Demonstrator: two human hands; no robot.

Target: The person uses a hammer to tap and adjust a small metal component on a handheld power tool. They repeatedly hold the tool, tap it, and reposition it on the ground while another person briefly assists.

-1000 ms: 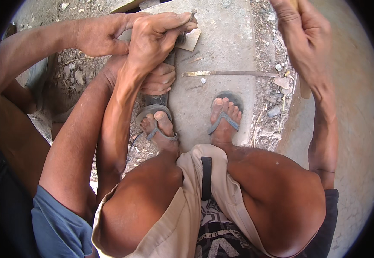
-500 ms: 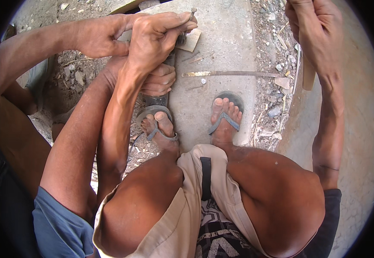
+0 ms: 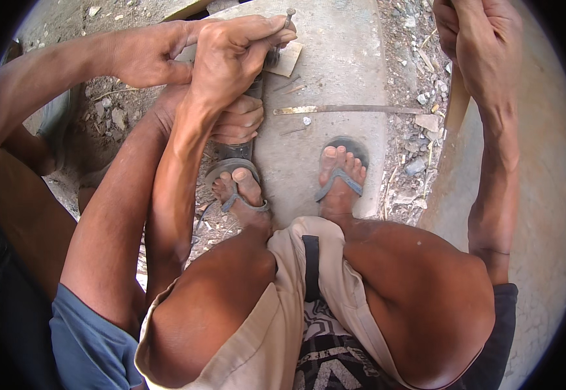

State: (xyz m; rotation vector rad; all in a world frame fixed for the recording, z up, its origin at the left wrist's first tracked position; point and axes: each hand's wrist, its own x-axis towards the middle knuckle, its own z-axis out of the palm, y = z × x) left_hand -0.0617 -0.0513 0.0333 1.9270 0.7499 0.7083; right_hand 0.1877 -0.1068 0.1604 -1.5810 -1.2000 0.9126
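My left hand [image 3: 234, 58] is closed, thumb and fingers pinching a nail [image 3: 290, 17] whose head points up. Beneath it a dark, bar-like piece [image 3: 242, 152] runs toward my left foot, mostly covered by hands. A co-worker's hand [image 3: 240, 120] grips this piece just below mine, and the co-worker's other hand [image 3: 156, 55] is behind my left wrist. Up at the right, my right hand [image 3: 484, 36] is wrapped round a wooden handle [image 3: 457, 107]. The handle's lower end shows below the fist; its upper end is out of view.
A small pale wood block [image 3: 287, 62] lies on the concrete slab [image 3: 335, 65] near the nail. A thin, worn metal strip [image 3: 344, 109] lies across the slab beyond my sandalled feet [image 3: 341, 172]. Rubble and stones [image 3: 419, 130] border it at right. The co-worker's blue-clothed body [image 3: 94, 331] is close at left.
My right hand has shifted slightly right, and the wooden handle's lower end has swung left. My left hand keeps its pinch on the nail, almost unmoved.
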